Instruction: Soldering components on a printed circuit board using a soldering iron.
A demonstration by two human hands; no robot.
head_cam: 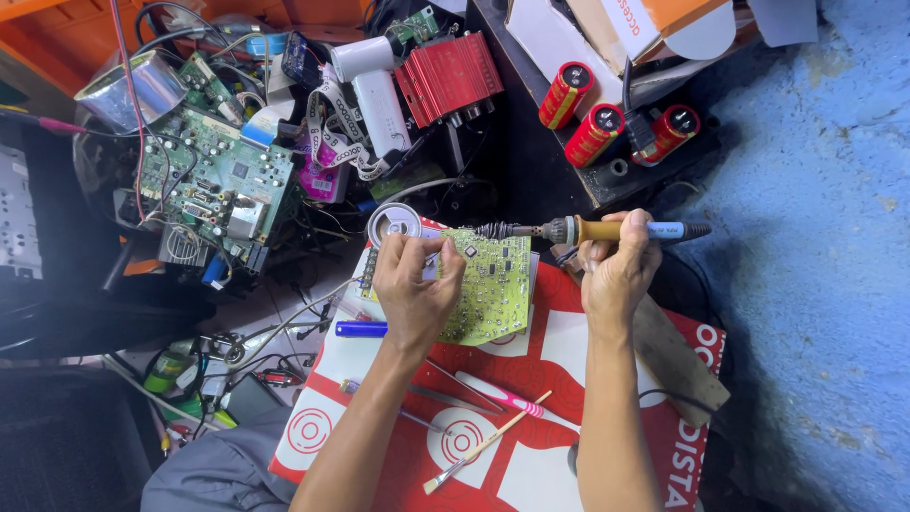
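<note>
Your right hand (618, 270) is clenched around the yellow handle of the soldering iron (607, 230), which lies level with its tip pointing left, over the top edge of the green board (493, 284). Your left hand (414, 284) rests on the board's left part, fingers curled and pinching something small near the solder spool (394, 226); what it pinches you cannot tell. The board lies on a red and white mat (559, 379). A blue pen (360, 329) sits just left of your left wrist, and tweezers (455, 389), a pink tool (498, 393) and a thin brush (483, 446) lie on the mat between your forearms. Three red capacitors (592, 133) stand well above the iron.
</note>
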